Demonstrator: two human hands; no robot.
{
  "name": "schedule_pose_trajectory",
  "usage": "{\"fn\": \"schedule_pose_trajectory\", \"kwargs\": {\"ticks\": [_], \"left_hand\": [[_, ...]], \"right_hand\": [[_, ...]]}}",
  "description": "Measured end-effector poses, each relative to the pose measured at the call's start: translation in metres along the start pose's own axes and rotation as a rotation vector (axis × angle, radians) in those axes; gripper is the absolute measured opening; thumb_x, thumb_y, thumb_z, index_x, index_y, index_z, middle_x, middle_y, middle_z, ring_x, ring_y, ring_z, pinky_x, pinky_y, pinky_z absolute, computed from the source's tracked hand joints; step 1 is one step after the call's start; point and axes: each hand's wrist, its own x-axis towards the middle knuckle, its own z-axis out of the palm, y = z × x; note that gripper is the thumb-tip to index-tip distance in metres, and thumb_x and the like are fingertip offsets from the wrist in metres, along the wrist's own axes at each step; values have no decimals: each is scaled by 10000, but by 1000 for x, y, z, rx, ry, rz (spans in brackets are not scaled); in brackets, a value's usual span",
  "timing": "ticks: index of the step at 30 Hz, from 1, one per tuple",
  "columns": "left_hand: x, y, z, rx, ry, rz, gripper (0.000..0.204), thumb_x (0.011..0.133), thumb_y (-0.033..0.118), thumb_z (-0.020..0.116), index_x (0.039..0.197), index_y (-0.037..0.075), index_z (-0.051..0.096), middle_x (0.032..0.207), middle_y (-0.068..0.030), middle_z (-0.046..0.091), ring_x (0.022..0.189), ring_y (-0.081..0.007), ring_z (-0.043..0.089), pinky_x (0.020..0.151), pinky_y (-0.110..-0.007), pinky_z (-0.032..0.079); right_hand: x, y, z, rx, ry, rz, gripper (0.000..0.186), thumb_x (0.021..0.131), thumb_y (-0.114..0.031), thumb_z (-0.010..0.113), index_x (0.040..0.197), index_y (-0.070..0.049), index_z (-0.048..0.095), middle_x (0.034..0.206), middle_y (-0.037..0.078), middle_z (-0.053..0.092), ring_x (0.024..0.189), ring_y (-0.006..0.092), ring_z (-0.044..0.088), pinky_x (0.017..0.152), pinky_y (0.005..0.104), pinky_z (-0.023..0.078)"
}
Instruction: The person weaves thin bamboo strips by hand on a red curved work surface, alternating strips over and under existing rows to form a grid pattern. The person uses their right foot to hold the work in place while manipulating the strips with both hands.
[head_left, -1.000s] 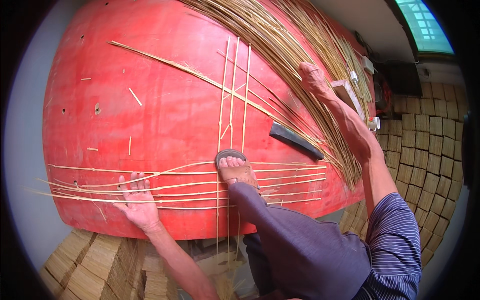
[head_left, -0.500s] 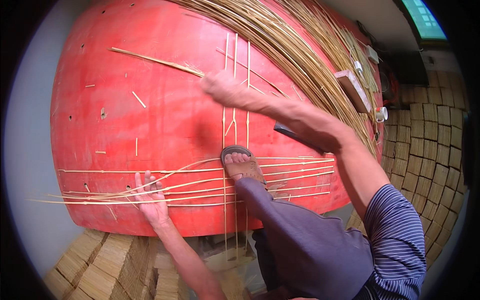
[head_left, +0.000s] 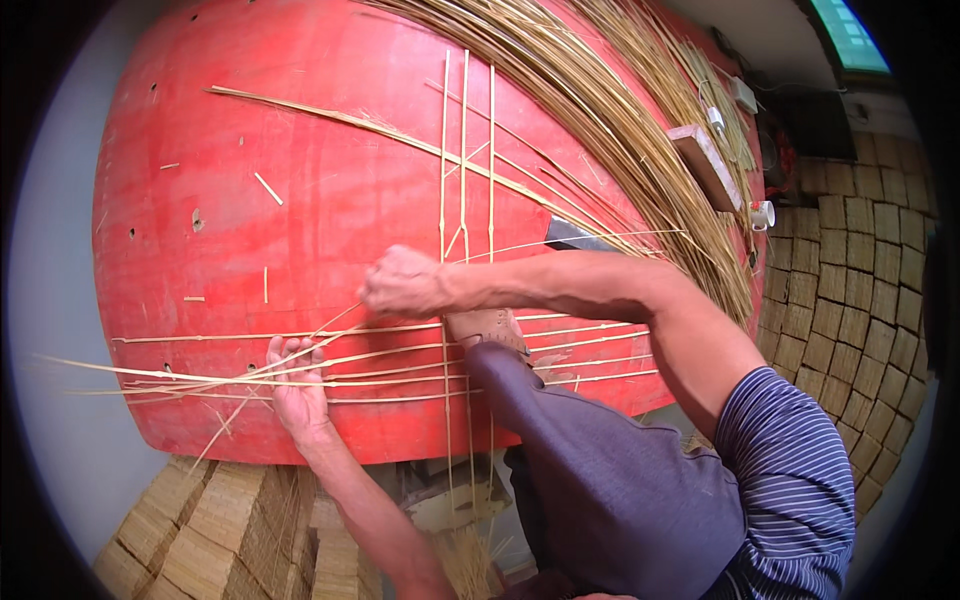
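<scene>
Several thin bamboo strips (head_left: 400, 378) run left to right along the near side of a red board (head_left: 300, 220). My left hand (head_left: 301, 398) is palm up under them, its fingers curled round some strips whose left ends are raised. Just above and to the right, my right hand (head_left: 405, 282) is closed on one bamboo strip (head_left: 336, 318), which slants down to the left across the others. Upright strips (head_left: 491, 150) cross the board in the middle. My sandalled foot (head_left: 485, 325) presses on the crossing, partly hidden by my right forearm.
A large bundle of long bamboo strips (head_left: 600, 110) lies at the far right. Near it are a dark metal piece (head_left: 578, 235), a wooden block (head_left: 704, 167) and a white mug (head_left: 762, 215). Stacked bamboo bundles stand at right (head_left: 850, 300) and lower left (head_left: 200, 530).
My right hand has moved down toward my left, now drawing a strip slantwise across the others. The fingers of my left hand have curled in. A long split strip shows whole behind.
</scene>
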Motion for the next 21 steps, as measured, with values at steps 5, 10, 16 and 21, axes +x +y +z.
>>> {"fn": "schedule_pose_trajectory", "kwargs": {"ticks": [5,10,16,21], "left_hand": [[-13,14,-11,96,695,326,328,1030,190,543,1272,-32,550,1139,-201,642,1087,-315,629,931,-454,566],[-18,9,-55,-398,281,77,337,1034,207,532,1204,-83,557,1212,-243,619,977,-282,653,835,-389,592],[-18,7,-80,-408,263,30,282,1041,143,493,1178,-99,541,1211,-250,618,998,-273,648,858,-392,589],[-36,-10,-48,-146,365,109,293,1031,96,503,1279,-60,505,1232,-258,611,1080,-302,638,955,-425,561]], "right_hand": [[-46,56,-60,-232,-681,393,21,695,-140,666,694,-120,660,618,78,630,561,255,652,464,390,473],[-18,56,-43,-223,-439,205,81,694,-162,678,646,-119,630,583,84,606,544,261,639,442,393,438],[51,20,8,-237,-147,49,131,671,-187,671,663,-90,584,567,20,473,488,198,537,428,389,357],[48,53,-3,-328,-186,98,259,644,-229,710,824,-56,644,716,62,595,615,218,629,479,388,411]]}}
